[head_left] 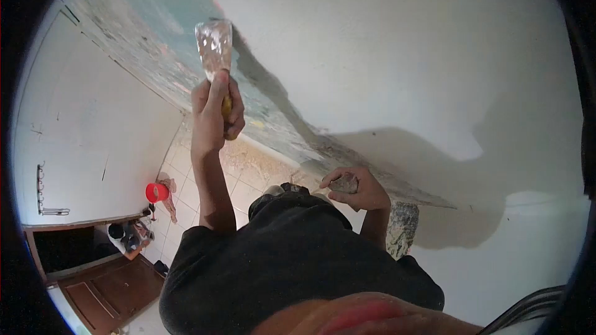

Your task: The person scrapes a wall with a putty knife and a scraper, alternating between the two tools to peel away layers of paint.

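Note:
My left hand (pixel 217 111) is raised and wrapped round the yellowish handle of a scraper (pixel 214 46), its wide, whitish-smeared blade pointing up. The blade lies over the wall's bare greenish patch (pixel 167 12), close to the edge of the white coating (pixel 372 43); whether it touches the wall I cannot tell. Lower and to the right, my right hand (pixel 366 192) holds a grey, stone-like piece (pixel 344 183) between thumb and fingers, in front of my body near the lower part of the wall.
Debris lies on the tiled floor (pixel 180 177) along the wall base. A red bucket (pixel 157 193) stands at the left. Another person (pixel 127 237) is low down by the doorway and brown door (pixel 108 291). Hooks (pixel 41 187) hang on the left wall.

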A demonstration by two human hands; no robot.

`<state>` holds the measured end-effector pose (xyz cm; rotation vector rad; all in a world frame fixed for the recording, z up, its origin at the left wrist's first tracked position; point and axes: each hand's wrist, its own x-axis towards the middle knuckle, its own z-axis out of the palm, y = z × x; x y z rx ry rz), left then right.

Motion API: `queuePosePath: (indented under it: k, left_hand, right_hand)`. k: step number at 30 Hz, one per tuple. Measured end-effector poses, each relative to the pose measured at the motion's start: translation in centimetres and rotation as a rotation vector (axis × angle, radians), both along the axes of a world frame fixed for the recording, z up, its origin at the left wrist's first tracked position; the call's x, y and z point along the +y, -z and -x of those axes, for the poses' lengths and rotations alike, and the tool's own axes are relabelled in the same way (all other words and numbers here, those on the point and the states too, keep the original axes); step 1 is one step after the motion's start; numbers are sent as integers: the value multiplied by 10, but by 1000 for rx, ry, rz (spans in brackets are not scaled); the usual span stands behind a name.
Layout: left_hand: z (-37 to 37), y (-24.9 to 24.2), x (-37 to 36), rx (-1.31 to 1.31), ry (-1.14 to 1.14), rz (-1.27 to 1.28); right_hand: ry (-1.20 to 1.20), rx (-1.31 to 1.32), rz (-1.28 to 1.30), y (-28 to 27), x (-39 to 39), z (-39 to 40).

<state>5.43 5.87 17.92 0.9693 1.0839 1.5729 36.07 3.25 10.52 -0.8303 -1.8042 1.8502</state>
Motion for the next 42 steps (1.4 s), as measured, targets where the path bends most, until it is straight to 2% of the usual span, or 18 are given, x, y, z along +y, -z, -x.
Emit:
queuePosePath:
  k: [9, 13, 20, 26, 30, 33, 37, 40, 42]
  left_hand:
    - [-14, 6, 8, -105, -5, -39]
    - [-20, 7, 13, -151, 10, -63]
    - [-21, -3, 17, -132, -7, -119]
    - [-13, 20, 12, -62, 22, -117]
    - [-11, -9, 17, -85, 15, -91]
    - [-8, 9, 8, -42, 27, 0]
    - [-5, -5, 12, -73, 6, -21]
    - [-2, 7, 9, -69, 54, -43]
    - [-2, 10, 7, -54, 70, -16]
  right_hand:
    - [1, -94, 40, -2, 10, -11]
    - [-62, -200, 191, -13, 15, -7]
    - [-63, -18, 56, -5, 15, 10]
    - [-42, -41, 99, -13, 16, 21]
    - [-11, -101, 134, -18, 12, 33]
    - [-7, -125, 108, -20, 10, 39]
    - [32, -124, 115, -17, 5, 48]
    - [9, -172, 67, -21, -1, 52]
    - [17, -94, 77, -17, -6, 49]
